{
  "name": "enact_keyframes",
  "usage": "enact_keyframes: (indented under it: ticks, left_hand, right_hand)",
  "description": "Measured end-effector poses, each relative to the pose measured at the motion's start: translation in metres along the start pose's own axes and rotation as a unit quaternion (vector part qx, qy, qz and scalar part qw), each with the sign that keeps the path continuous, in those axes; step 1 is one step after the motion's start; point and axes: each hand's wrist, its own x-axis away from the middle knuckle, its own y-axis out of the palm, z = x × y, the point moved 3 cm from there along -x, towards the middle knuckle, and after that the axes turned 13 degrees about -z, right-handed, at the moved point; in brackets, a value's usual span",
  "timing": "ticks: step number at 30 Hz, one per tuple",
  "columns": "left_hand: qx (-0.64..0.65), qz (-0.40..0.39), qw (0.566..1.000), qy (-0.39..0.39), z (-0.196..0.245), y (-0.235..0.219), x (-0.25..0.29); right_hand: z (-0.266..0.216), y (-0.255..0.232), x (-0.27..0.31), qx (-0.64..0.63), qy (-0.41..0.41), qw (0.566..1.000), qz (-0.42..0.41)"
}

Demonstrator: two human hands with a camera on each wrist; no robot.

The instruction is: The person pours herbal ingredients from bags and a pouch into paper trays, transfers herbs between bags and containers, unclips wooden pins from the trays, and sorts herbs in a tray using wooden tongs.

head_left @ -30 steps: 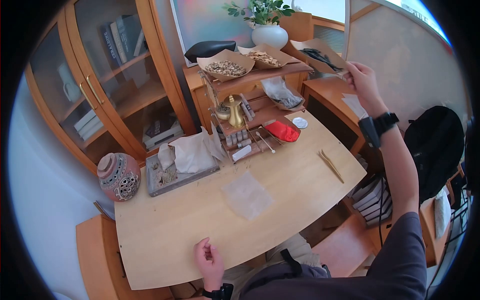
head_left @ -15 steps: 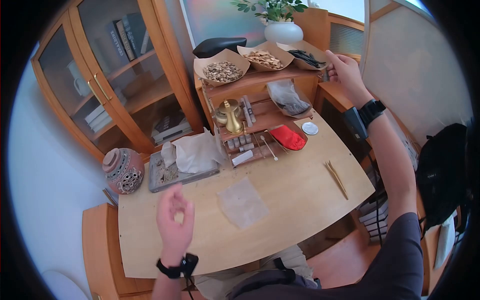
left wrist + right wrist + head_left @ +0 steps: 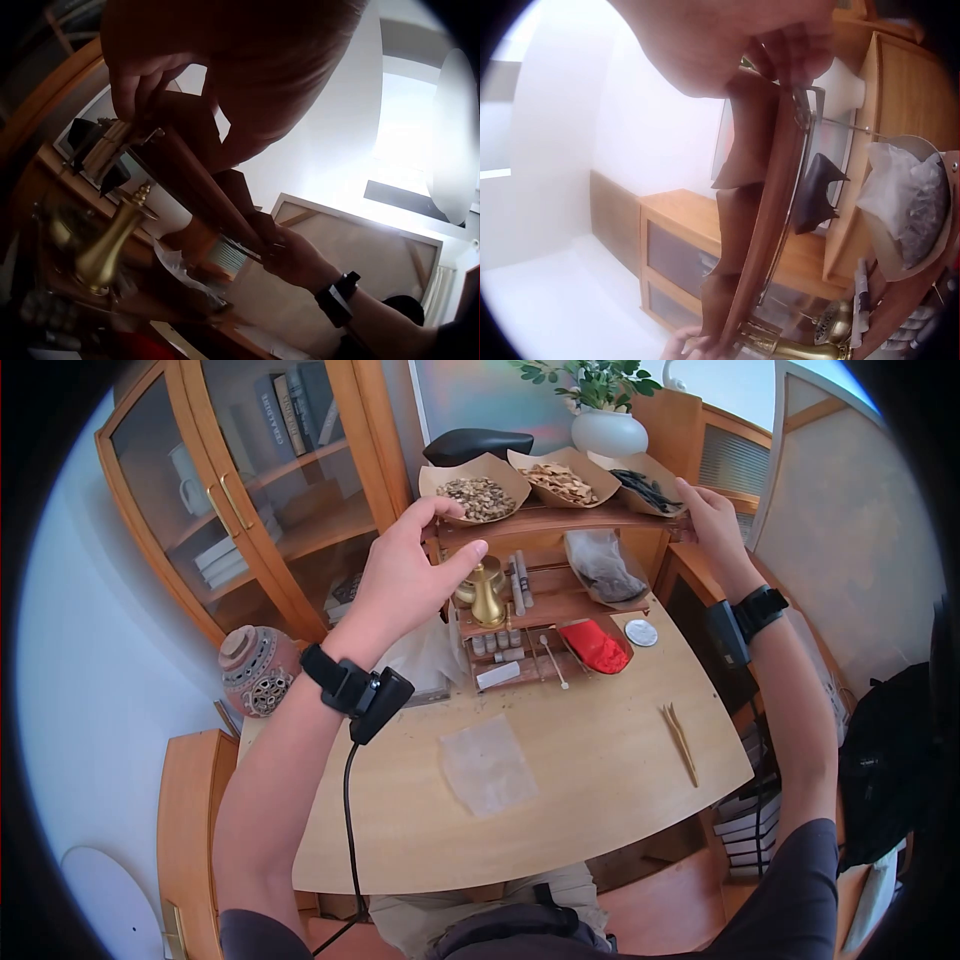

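Note:
In the head view, a wooden rack's top shelf [image 3: 570, 521] bears three brown paper trays. Small mottled dried pieces [image 3: 485, 500] fill the left tray, pale dried slices [image 3: 560, 482] the middle one, long dark pods [image 3: 643, 490] the right one. My left hand [image 3: 400, 575] is raised before the shelf's left end, thumb and fingers spread apart, fingertips near the left tray. With curled fingers my right hand [image 3: 715, 528] grips the shelf's right end beside the pods; its thumb is hidden in the right wrist view. Below the shelf stands a brass pot [image 3: 487, 600].
Lower on the rack are a plastic bag [image 3: 605, 568] and a red cloth [image 3: 595, 647]. On the table lie a translucent sheet [image 3: 488, 763] and wooden tweezers [image 3: 680, 745]. A patterned jar [image 3: 258, 675] stands left, partly behind my left arm. A white vase [image 3: 610, 435] is behind.
My left hand has risen from the table's front to the left end of the top shelf. The tray of dark pods has been set down on the shelf; my right hand stays at that end.

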Motion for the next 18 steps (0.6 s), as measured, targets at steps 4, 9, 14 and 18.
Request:
enact_keyframes:
  ticks: [4, 9, 14, 18]
  left_hand:
    - [-0.06, -0.007, 0.996, -0.059, 0.006, -0.005, -0.006]
    - [-0.019, 0.023, 0.997, -0.073, -0.004, -0.017, -0.006]
    - [-0.026, 0.009, 0.998, -0.054, -0.013, -0.015, -0.002]
    - [-0.006, 0.013, 1.0, -0.025, -0.015, -0.013, -0.003]
  right_hand:
    - [-0.003, 0.008, 0.001, 0.016, -0.02, 1.0, 0.005]
    - [-0.001, 0.012, -0.003, 0.011, -0.03, 0.999, 0.012]
    - [0.004, 0.013, -0.007, 0.01, -0.034, 0.999, 0.009]
    - [0.001, 0.016, -0.004, -0.009, -0.017, 1.0, 0.007]
